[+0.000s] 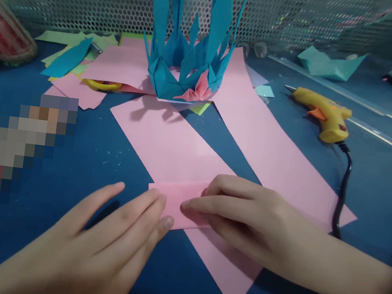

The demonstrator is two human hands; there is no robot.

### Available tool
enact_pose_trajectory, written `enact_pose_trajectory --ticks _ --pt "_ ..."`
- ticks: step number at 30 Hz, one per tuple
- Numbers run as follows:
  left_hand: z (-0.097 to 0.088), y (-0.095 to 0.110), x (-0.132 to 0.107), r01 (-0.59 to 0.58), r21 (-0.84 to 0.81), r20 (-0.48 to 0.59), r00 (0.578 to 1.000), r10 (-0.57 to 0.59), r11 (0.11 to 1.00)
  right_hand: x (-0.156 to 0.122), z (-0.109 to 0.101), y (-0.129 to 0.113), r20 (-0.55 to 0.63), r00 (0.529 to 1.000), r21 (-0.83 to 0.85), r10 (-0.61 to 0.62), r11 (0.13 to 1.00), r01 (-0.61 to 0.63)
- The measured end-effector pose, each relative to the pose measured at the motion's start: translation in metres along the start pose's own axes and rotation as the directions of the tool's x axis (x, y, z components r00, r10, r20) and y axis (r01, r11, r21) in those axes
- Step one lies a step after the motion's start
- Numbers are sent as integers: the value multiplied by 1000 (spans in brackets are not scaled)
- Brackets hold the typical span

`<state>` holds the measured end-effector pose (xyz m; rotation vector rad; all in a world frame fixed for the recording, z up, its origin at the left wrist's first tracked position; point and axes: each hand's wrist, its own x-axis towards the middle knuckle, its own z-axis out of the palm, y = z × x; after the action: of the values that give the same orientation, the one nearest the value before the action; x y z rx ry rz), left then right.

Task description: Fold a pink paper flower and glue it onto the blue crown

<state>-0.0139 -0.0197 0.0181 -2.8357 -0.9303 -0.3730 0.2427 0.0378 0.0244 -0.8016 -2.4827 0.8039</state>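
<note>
Hands (186, 227) flat on pink paper (189, 201)

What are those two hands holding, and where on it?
Both hands press a pink paper strip flat at its folded-over end: left hand fingers on the fold's left corner, right hand fingers on top. Nothing is lifted.

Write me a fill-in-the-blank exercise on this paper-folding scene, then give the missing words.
1. Both hands, the left hand and the right hand, press on a folded strip of ____ paper.
2. The glue gun on the right is ____ in colour.
3. The tall spiky paper crown is mostly ____.
4. The table surface is ____.

Missing words: pink; yellow; blue; blue
</note>
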Motion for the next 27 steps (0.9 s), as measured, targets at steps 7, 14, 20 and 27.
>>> enact_pose_trajectory --ticks 7,14,20,27 --pt "7 2 -1 -19 -25 -31 999 19 999 -1 0 1 0 1000 27 10 1000 -10" --pt "8 9 -2 -56 89 9 998 56 994 -4 1 2 -20 999 43 34 999 -33" --pt "11 7 -2 -67 69 9 998 67 995 -8 4 1 -56 998 -52 -38 998 35" --pt "-4 -15 5 -102 -41 54 993 104 994 -7 2 -1 4 990 -242 -140 961 137"
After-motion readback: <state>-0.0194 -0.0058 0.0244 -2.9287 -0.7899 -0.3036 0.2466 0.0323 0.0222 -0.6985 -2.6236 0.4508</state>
